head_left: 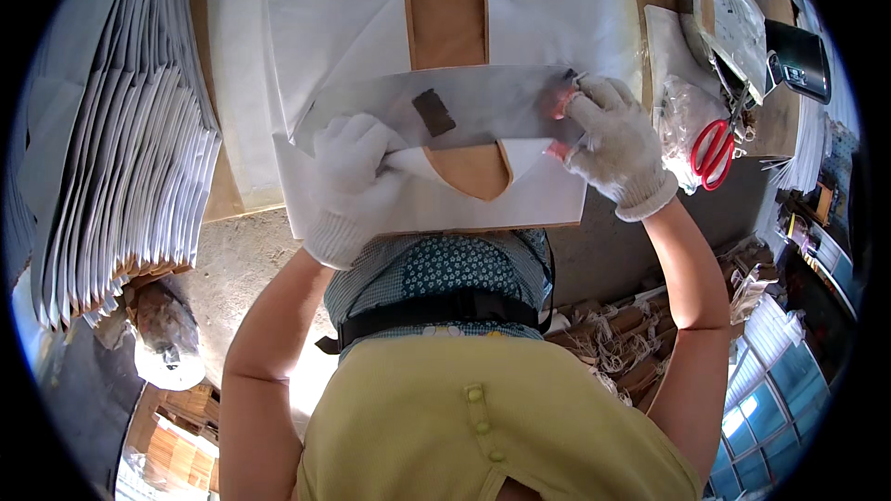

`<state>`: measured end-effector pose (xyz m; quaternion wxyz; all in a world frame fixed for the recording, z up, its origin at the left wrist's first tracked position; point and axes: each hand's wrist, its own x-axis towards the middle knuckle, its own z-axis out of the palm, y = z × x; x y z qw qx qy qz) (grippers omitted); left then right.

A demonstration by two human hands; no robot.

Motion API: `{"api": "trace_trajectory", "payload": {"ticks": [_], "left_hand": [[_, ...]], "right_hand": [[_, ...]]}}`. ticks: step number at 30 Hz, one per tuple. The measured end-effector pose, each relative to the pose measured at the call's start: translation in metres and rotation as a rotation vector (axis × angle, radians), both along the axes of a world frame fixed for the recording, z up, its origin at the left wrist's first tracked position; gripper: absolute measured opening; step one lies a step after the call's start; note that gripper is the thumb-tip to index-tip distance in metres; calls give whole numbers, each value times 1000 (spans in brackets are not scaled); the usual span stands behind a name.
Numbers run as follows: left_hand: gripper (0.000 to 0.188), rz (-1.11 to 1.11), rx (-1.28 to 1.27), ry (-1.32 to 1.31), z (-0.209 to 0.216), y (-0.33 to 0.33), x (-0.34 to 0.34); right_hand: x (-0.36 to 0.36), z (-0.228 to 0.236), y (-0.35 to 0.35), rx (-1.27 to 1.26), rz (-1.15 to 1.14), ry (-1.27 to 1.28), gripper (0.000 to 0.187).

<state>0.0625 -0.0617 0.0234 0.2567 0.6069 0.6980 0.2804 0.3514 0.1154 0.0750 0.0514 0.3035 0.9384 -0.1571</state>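
A white paper bag [306, 195] with a brown inside lies before me, its end opened into folded flaps. Across it rests a see-through plastic sheet [501, 97] bearing a dark patch [433, 112]. The near flap [469, 170] is turned up against the sheet's near edge and shows a brown, rounded fold. My left hand [353, 172], in a white knitted glove, closes its fingers on the flap's left part. In a matching glove with stained reddish fingertips, my right hand [613, 134] bends its fingers over the sheet's right end. Its thumb touches the flap's right tip.
Tall stacked folded paper bags [139, 167] stand at the left. Red-handled scissors [713, 154] hang at the right, beside crumpled clear plastic [687, 116] and a black box-like device [798, 60]. Bundled brown material with loose strings [622, 334] lies below right.
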Motion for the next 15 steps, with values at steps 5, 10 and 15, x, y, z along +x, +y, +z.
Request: {"api": "trace_trajectory", "payload": {"ticks": [5, 10, 15], "left_hand": [[57, 154, -85, 318, 24, 22, 2], [81, 245, -84, 153, 24, 62, -13], [47, 179, -269, -134, 5, 78, -27]], "right_hand": [[-19, -5, 8, -12, -16, -68, 52], [-26, -18, 17, 202, -90, -47, 86], [-35, -18, 28, 77, -259, -141, 115]]}}
